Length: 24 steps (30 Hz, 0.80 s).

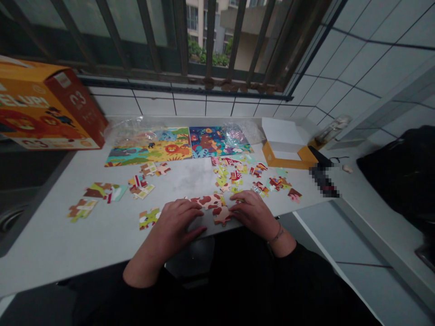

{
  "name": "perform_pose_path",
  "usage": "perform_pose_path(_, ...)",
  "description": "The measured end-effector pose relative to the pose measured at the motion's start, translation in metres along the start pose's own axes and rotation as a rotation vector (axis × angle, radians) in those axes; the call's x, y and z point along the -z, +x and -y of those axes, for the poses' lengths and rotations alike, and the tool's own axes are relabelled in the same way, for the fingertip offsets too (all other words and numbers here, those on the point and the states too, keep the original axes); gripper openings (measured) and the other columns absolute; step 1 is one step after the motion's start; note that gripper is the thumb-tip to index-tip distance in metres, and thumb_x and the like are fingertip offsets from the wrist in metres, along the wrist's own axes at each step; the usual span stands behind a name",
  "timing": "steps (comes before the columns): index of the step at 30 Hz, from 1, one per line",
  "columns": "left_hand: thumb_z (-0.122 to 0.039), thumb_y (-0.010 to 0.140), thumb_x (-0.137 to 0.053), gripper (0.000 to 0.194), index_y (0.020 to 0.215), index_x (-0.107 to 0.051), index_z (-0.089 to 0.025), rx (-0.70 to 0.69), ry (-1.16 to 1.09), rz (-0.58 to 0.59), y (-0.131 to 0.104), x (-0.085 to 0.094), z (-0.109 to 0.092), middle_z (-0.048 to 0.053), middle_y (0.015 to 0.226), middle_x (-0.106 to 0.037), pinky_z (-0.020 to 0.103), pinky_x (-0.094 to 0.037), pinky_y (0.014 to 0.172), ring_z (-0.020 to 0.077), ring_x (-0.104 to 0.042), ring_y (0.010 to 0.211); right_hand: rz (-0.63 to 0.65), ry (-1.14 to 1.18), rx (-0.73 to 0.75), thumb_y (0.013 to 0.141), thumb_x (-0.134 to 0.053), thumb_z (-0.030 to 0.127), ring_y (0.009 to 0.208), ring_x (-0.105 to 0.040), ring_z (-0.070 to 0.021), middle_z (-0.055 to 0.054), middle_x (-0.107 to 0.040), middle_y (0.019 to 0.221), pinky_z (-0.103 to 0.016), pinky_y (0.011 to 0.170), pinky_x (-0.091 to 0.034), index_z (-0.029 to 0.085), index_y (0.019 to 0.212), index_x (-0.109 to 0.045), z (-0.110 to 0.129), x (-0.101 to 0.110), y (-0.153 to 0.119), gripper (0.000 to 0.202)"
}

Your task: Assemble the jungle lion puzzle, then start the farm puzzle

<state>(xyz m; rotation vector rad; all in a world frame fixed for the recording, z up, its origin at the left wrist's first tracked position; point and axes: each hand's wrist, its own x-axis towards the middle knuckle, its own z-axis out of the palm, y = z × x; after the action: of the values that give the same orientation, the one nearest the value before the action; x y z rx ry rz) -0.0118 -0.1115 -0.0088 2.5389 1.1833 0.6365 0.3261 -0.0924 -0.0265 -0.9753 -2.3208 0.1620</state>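
Note:
My left hand (181, 222) rests on the counter with its fingertips on the left end of a strip of brown-and-white patterned jigsaw pieces (212, 201). Its fingers are stretched and the thumb stands apart. My right hand (254, 210) has its fingertips closed at the right edge of a brown-patterned jigsaw piece (222, 215), just below the strip. Part of that edge is hidden by the fingers. Behind my right hand lie several loose and joined pieces with red and green printing (236, 175). A green jigsaw piece (148, 218) lies beside my left wrist, partly covered.
Joined pieces (105, 192) lie on the left of the counter (112, 240). Two finished animal pictures (152, 147) lie at the back under clear plastic wrapping (241, 133). An orange puzzle box (44, 108) stands left; an open yellow-and-white box (288, 156) sits right.

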Motion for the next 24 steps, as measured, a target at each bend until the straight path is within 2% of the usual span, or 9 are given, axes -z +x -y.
perform_pose_path(4,-0.037,0.101,-0.081,0.028,0.127,-0.073,-0.031,0.006,-0.01,-0.008,-0.001,-0.001,0.002,0.005,0.135,-0.08,0.052,-0.05,0.107,0.0305,-0.07,0.128,-0.041,0.017,0.027,0.105,-0.08,0.029,0.117,-0.072,-0.0272,-0.009,-0.079,0.127,-0.049,0.102,-0.056,0.028,0.111,-0.077,0.003,-0.002,-0.001,0.006)
perform_pose_path(7,-0.038,0.101,-0.079,0.029,0.129,-0.074,-0.031,0.03,-0.02,-0.067,-0.001,-0.001,0.004,0.006,0.137,-0.081,0.052,-0.051,0.106,0.032,-0.071,0.129,-0.037,0.022,0.035,0.104,-0.081,0.029,0.116,-0.073,-0.0264,-0.008,-0.079,0.127,-0.048,0.101,-0.056,0.028,0.112,-0.077,0.008,-0.008,0.001,0.009)
perform_pose_path(10,-0.036,0.107,-0.069,0.02,0.124,-0.076,-0.028,0.096,-0.044,-0.145,-0.001,0.002,0.006,0.007,0.133,-0.082,0.051,-0.054,0.103,0.0305,-0.074,0.122,-0.019,0.014,0.024,0.104,-0.082,0.031,0.116,-0.073,-0.0254,-0.007,-0.08,0.127,-0.046,0.101,-0.056,0.029,0.107,-0.078,0.015,-0.016,0.007,0.006)
perform_pose_path(13,-0.032,0.11,-0.06,0.02,0.121,-0.077,-0.026,0.153,-0.046,-0.193,-0.001,0.007,0.007,0.008,0.124,-0.084,0.05,-0.055,0.101,0.0291,-0.075,0.114,0.002,0.024,0.023,0.105,-0.081,0.034,0.117,-0.073,-0.0254,-0.006,-0.081,0.127,-0.045,0.102,-0.056,0.029,0.104,-0.078,0.021,-0.023,0.013,0.006)
perform_pose_path(18,-0.029,0.108,-0.06,0.019,0.117,-0.076,-0.025,0.186,-0.022,-0.215,-0.004,0.011,0.009,0.008,0.119,-0.084,0.049,-0.056,0.101,0.0287,-0.076,0.111,-0.015,0.046,0.048,0.105,-0.082,0.036,0.117,-0.073,-0.0255,-0.006,-0.081,0.13,-0.046,0.103,-0.057,0.029,0.104,-0.079,0.027,-0.029,0.02,0.008)
perform_pose_path(24,-0.021,0.106,-0.059,0.02,0.115,-0.076,-0.026,0.132,-0.012,-0.193,-0.006,0.008,0.011,0.007,0.12,-0.084,0.049,-0.056,0.1,0.0282,-0.077,0.113,-0.012,0.049,0.057,0.106,-0.08,0.032,0.117,-0.074,-0.0256,-0.007,-0.08,0.128,-0.046,0.102,-0.058,0.029,0.106,-0.078,0.033,-0.03,0.026,0.004)
